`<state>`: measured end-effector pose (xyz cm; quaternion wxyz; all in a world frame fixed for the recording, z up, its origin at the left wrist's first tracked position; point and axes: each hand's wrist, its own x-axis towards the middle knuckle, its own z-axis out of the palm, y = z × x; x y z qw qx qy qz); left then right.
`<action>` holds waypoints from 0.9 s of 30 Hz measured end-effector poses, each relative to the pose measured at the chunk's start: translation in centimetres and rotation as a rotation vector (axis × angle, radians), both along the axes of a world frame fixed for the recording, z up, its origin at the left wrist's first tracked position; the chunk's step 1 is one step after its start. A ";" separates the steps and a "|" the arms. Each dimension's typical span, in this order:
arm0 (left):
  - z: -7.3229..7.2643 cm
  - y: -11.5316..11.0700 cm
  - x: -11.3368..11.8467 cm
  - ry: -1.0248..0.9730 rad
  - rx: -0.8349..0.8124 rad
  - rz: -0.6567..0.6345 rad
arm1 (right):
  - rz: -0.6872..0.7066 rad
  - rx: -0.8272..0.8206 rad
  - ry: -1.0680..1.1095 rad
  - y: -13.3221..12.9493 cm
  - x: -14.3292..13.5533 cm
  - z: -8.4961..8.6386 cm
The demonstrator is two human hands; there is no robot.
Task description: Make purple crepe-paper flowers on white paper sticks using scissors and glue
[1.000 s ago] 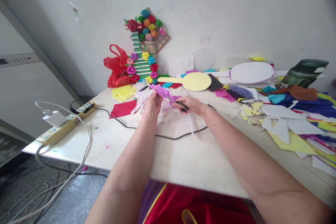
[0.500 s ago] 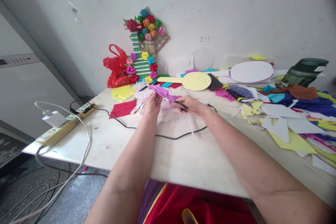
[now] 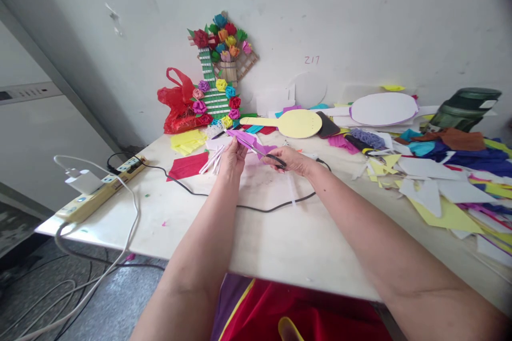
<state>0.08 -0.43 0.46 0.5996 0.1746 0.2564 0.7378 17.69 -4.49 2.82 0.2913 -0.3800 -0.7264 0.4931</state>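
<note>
A piece of purple crepe paper (image 3: 262, 147) is pinched in my left hand (image 3: 235, 154), raised over the table (image 3: 280, 245). My right hand (image 3: 288, 161) is closed round the black handles of a pair of scissors (image 3: 276, 159). Their blades point left along the purple paper, reaching close to my left fingers. Whether the blades are cutting at this instant I cannot tell. Just left of my left hand lie several white rolled paper sticks (image 3: 215, 159) and a red paper sheet (image 3: 188, 165).
A black cable (image 3: 266, 210) curves beneath my forearms. At left stands a power strip (image 3: 86, 200) with a white charger. Against the wall lean a paper-flower guitar (image 3: 216, 98) and a yellow paddle-shaped cutout (image 3: 300, 123). Paper scraps (image 3: 428, 168) and a dark green bottle (image 3: 460, 112) fill the right.
</note>
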 end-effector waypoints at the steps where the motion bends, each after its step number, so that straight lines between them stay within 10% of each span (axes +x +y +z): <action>1: 0.0 0.0 0.0 -0.005 -0.001 -0.001 | 0.000 -0.003 0.003 0.0 0.0 0.0; 27: 0.0 0.0 -0.1 -0.013 0.027 -0.020 | -0.009 -0.028 0.078 0.1 0.2 -0.3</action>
